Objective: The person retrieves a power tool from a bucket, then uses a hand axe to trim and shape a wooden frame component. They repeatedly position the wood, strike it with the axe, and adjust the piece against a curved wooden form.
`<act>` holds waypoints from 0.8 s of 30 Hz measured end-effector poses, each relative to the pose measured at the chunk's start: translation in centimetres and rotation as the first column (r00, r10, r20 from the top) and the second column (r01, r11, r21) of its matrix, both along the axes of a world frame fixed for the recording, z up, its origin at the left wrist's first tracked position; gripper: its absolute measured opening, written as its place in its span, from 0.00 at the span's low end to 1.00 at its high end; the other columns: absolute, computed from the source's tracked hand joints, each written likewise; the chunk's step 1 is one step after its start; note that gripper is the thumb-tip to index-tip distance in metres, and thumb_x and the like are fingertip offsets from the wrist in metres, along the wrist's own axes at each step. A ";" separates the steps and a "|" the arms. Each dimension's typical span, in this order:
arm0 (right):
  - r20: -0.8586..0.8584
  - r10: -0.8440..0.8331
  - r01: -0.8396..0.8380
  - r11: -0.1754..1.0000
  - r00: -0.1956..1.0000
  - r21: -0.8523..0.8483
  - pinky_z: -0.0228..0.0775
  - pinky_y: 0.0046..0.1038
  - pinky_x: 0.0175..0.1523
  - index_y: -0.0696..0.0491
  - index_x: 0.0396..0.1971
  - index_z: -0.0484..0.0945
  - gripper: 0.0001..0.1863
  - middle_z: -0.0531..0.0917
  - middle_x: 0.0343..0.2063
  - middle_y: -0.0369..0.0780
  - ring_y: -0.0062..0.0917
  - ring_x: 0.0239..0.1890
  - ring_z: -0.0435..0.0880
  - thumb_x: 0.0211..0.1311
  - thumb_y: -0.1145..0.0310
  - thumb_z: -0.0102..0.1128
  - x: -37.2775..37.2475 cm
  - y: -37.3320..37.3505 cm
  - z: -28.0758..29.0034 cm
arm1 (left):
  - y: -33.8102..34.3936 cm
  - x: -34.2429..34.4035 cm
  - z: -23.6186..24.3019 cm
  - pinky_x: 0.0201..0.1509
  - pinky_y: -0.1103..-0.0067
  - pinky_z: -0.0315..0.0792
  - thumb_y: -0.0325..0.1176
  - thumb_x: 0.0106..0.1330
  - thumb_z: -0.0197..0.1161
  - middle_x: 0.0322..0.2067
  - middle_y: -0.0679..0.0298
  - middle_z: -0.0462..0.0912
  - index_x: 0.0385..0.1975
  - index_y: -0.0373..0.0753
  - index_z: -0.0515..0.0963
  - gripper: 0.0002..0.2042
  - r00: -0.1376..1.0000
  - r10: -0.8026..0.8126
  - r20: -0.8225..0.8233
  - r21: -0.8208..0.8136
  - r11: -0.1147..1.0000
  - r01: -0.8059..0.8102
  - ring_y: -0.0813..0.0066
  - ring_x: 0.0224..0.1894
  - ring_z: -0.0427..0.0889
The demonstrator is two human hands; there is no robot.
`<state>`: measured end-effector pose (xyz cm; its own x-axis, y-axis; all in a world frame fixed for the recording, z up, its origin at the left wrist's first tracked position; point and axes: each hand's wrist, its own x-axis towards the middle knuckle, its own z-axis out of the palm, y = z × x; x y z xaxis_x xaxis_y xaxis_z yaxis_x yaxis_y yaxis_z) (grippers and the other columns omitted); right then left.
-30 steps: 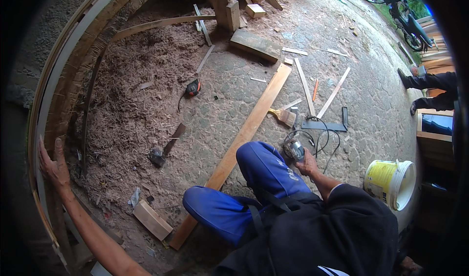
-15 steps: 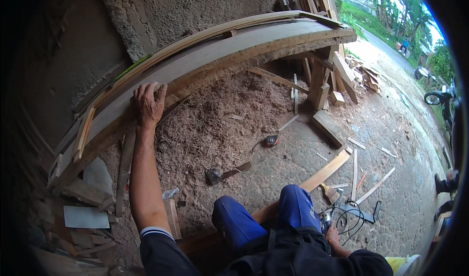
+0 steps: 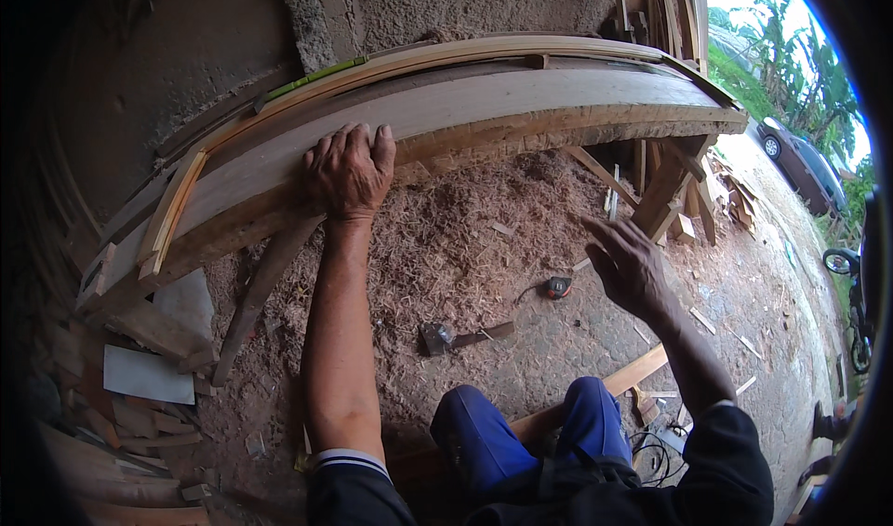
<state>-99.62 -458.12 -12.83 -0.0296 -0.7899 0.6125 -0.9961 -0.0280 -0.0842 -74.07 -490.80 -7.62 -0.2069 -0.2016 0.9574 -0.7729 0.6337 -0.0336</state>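
Note:
My left hand (image 3: 351, 173) grips the near edge of a long curved pale wooden board (image 3: 521, 98) on a rough timber frame (image 3: 674, 182), fingertips bent over it. A thinner layered wooden strip (image 3: 181, 210) lies along the board. My right hand (image 3: 628, 266) is in the air below the board's right part, fingers apart and holding nothing. On the shavings-covered ground (image 3: 446, 219) are a black-and-orange tape measure (image 3: 558, 287) and a hatchet-like tool (image 3: 437, 338). A plank (image 3: 634, 370) lies by my knees, with a brush (image 3: 646, 402) and coiled black cable (image 3: 654, 452) nearby.
Scrap timber and a pale sheet (image 3: 149, 372) lie at the lower left. Planks (image 3: 674, 14) lean on the rough wall (image 3: 446, 5). A car (image 3: 805, 163), a motorbike (image 3: 842, 264) and a person's dark-shoed foot (image 3: 828, 424) are at the right.
My right hand has left the power tool by my knee and risen forward, fingers apart. My left hand stays on the curved piece. My view has swung toward that piece.

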 end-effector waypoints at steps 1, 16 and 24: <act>-0.073 0.135 -0.142 0.986 0.988 -0.088 0.76 0.38 0.46 0.53 0.58 0.77 0.19 0.84 0.42 0.45 0.39 0.40 0.83 0.68 0.68 0.61 1.0 -4.7 3.7 | -0.1 0.0 0.1 0.49 0.64 0.73 0.50 0.71 0.58 0.38 0.69 0.88 0.32 0.48 0.84 0.15 1.000 -0.008 -0.026 -0.069 0.998 0.006 0.63 0.42 0.85; -0.176 0.100 -0.038 0.946 0.979 0.323 0.49 0.47 0.78 0.44 0.79 0.47 0.52 0.51 0.78 0.48 0.42 0.80 0.48 0.64 0.33 0.56 11.5 -45.5 15.5 | -0.1 0.0 0.1 0.41 0.67 0.74 0.44 0.66 0.64 0.36 0.69 0.86 0.36 0.47 0.82 0.09 0.998 -0.045 -0.052 -0.142 0.989 0.037 0.66 0.37 0.84; -0.434 0.184 -0.162 0.983 0.882 0.087 0.73 0.49 0.56 0.43 0.56 0.76 0.18 0.79 0.51 0.42 0.39 0.60 0.76 0.72 0.52 0.56 12.3 -46.3 14.3 | -0.3 0.0 0.0 0.37 0.68 0.70 0.52 0.68 0.59 0.33 0.68 0.85 0.32 0.47 0.80 0.15 0.999 0.003 -0.048 -0.108 0.994 -0.008 0.67 0.33 0.83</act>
